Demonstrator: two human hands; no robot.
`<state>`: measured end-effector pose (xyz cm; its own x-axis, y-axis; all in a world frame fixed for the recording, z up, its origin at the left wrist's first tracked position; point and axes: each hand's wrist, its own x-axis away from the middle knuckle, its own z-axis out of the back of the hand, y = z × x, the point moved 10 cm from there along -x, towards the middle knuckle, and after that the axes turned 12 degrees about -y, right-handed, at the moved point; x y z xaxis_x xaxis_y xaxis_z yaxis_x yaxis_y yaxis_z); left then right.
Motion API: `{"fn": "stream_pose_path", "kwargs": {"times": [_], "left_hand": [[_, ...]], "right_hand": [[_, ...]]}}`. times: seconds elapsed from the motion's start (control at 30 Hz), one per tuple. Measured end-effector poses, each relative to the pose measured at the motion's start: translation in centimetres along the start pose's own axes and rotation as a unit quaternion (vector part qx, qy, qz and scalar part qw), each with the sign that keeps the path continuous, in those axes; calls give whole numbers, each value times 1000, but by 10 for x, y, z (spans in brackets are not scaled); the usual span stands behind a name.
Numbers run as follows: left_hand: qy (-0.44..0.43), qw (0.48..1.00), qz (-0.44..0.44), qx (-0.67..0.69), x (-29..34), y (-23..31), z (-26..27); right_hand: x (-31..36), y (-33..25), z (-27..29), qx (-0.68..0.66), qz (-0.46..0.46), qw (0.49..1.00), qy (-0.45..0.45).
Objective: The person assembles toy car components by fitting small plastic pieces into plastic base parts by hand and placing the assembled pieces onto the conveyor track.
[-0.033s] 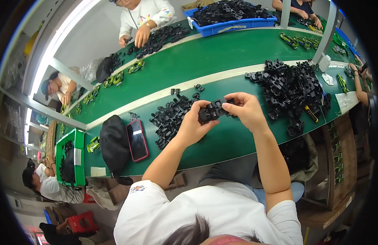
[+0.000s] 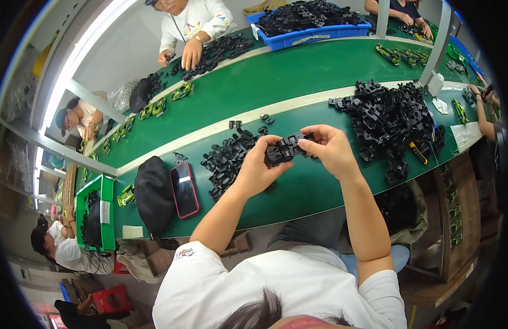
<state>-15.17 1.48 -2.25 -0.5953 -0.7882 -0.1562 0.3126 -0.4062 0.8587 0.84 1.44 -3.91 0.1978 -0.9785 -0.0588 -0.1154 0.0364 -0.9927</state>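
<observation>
Above the green bench (image 2: pixel 287 194), both my hands hold one black molded plastic part (image 2: pixel 287 148) with cut-outs along its sides, shaped like a toy car chassis. My left hand (image 2: pixel 258 169) grips its left end between thumb and fingers. At its right end, my right hand (image 2: pixel 332 150) closes with thumb and fingertips; the fingers partly hide that end. Small black plastic pieces (image 2: pixel 225 160) lie spread next to my left hand. To the right of my right hand rises a large heap of black plastic parts (image 2: pixel 387 118).
Left of the small pieces lie a phone (image 2: pixel 185 189) in a red case, a black bag (image 2: pixel 154 194) and a green bin (image 2: pixel 106 219). A yellow-and-black cutter (image 2: pixel 418 153) lies by the heap. Across the green middle strip, a co-worker's hands (image 2: pixel 191 54) handle black parts near a blue bin (image 2: pixel 314 37).
</observation>
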Motion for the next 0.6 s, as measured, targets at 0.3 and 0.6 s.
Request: {"fn": "stream_pose_path", "kwargs": {"times": [0.3,0.6], "left_hand": [[44,975,-62,-207,-45,23,59],[167,907,129,-365,-196,-157,217]], "right_hand": [[28,-20,21,111,120,966,199],[87,29,-9,270,119,954,58]]}}
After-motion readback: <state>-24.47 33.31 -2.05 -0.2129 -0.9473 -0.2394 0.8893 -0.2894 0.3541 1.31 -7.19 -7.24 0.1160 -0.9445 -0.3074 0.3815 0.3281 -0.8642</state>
